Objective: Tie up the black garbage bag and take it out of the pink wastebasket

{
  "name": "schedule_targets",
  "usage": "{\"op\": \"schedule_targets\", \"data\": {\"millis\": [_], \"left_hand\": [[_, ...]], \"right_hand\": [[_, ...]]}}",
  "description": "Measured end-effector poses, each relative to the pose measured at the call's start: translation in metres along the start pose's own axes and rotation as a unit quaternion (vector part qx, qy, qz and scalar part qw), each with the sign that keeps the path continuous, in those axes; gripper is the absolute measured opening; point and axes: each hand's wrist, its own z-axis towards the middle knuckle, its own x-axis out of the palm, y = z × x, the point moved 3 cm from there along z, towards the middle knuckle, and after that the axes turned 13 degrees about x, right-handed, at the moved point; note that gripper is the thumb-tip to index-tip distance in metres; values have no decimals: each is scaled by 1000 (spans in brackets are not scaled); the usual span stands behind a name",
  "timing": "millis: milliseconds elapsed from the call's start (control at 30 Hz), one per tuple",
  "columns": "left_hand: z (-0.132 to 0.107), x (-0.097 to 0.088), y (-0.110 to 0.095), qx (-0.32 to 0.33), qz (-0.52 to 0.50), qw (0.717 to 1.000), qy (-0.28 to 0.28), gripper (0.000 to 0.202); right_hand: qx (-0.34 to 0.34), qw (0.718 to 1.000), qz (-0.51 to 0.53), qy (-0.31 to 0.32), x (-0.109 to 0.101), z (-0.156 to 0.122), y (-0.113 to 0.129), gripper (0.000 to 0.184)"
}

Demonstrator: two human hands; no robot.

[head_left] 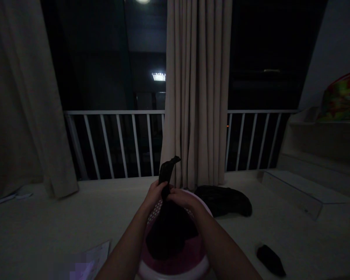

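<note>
Both hands meet over a pink basket (202, 268) with a white perforated wall, which has dark clothing inside. My left hand (154, 193) and my right hand (182, 198) are closed on a black garment (167, 173), perhaps a sock, whose upper end sticks up above the fingers. The rest of it hangs down toward the basket between my forearms.
A dark folded garment (224, 199) lies on the pale floor behind the basket, and a small black piece (270, 259) lies at the right. Curtains (198, 93) hang before a railed dark window. Steps (297, 190) rise at the right with a colourful bag (341, 97). Paper (90, 260) lies lower left.
</note>
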Motion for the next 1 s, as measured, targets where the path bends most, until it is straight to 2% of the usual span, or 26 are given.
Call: {"op": "schedule_targets", "data": {"millis": [200, 400, 600, 733, 1000], "left_hand": [[0, 1, 0, 8, -5, 1000, 0, 30], [-2, 3, -2, -1, -20, 1000, -14, 22], [-6, 7, -8, -3, -36, 999, 9, 18], [-7, 6, -7, -3, -24, 1000, 6, 14], [-5, 4, -4, 9, 10, 1000, 20, 27]], "right_hand": [[24, 999, -32, 11, 4, -1, -3, 20], [23, 998, -40, 34, 8, -4, -1, 23], [33, 997, -50, 44, 9, -6, -3, 24], [42, 996, -63, 46, 9, -4, -5, 22], [32, 995, -77, 55, 9, -4, -2, 25]]}}
